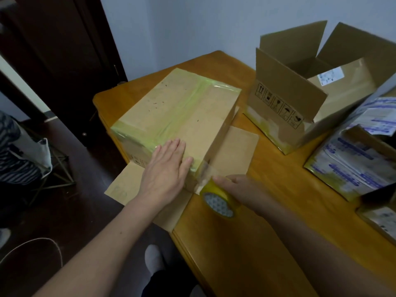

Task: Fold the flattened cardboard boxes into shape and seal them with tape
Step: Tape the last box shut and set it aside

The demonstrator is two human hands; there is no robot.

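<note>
Cardboard box (182,116) is sitting at the near-left corner of the wooden table (267,200), lower flaps splaying outward. The left hand (167,166) is pressing flat on its taped top, fingers straight; the right hand (242,187) is gripping the tape roll (218,202) beside the box's near corner. An open box (300,108) is standing beyond.

Bare table (267,211) near the roll, open box (300,99) well beyond

Hands (167,168) (242,187) at box (182,108) (right: tape roll (218,201))
</note>
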